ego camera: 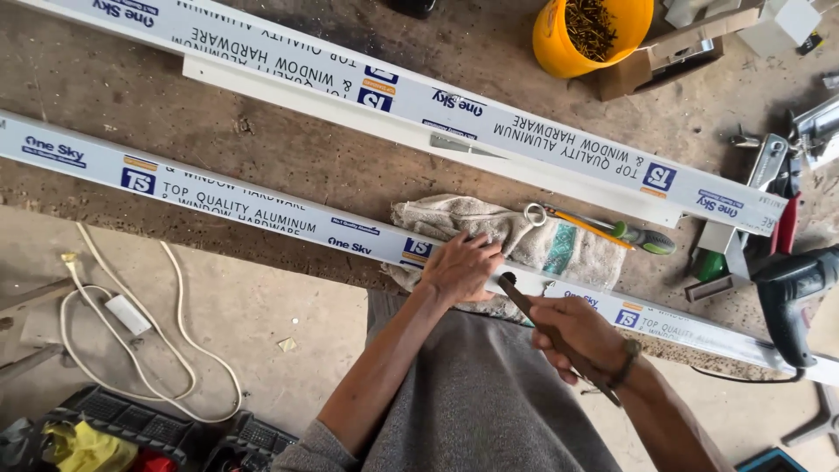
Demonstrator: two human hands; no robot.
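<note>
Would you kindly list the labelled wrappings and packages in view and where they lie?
Near white aluminium profile: bench front, under left hand; blue and orange printed film.
Far white aluminium profile: behind, diagonal; same film.
Brown cardboard box: top right, open, beside yellow bucket.

Film-wrapped aluminium profile (262,210), flat, diagonal.
</note>
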